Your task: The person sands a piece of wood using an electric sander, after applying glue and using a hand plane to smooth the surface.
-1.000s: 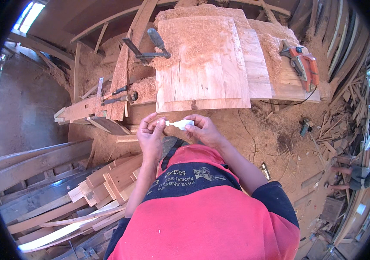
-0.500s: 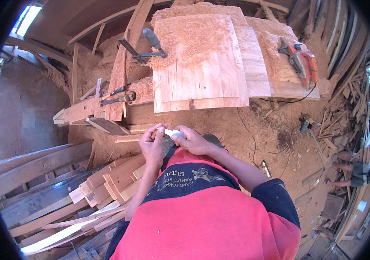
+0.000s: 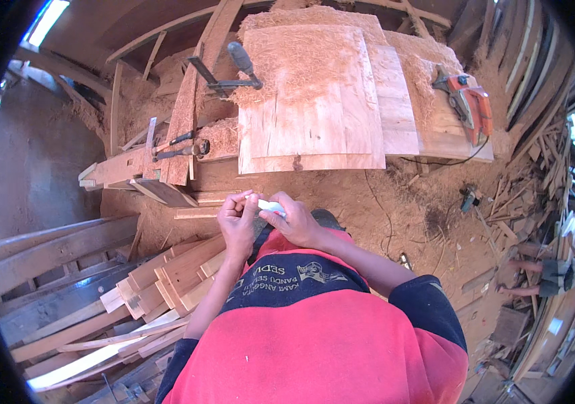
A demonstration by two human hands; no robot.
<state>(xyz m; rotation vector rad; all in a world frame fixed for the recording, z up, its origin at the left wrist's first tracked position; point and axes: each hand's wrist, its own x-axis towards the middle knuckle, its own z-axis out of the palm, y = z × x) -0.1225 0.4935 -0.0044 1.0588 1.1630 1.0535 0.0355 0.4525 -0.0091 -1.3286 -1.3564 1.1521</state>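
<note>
In front of my waist, my right hand (image 3: 297,223) is closed around a small white bottle-like thing (image 3: 272,207) with a narrow end pointing left. My left hand (image 3: 238,225) is pinched at that narrow end, thumb against forefinger. Whether a cap is between those fingertips is too small to make out. Just beyond both hands lies a pale wooden panel (image 3: 308,128), strewn with shavings on its far half.
A clamp (image 3: 239,67) grips the panel's left side. An orange power planer (image 3: 470,108) rests on boards at right, its cord hanging. Hand tools (image 3: 180,148) lie at left. Stacked planks (image 3: 166,283) fill the lower left. Another person's legs (image 3: 530,276) show at far right.
My head view has shifted slightly. The right hand has turned a little around the white bottle-like thing, its thumb now lower; the left keeps its pinch.
</note>
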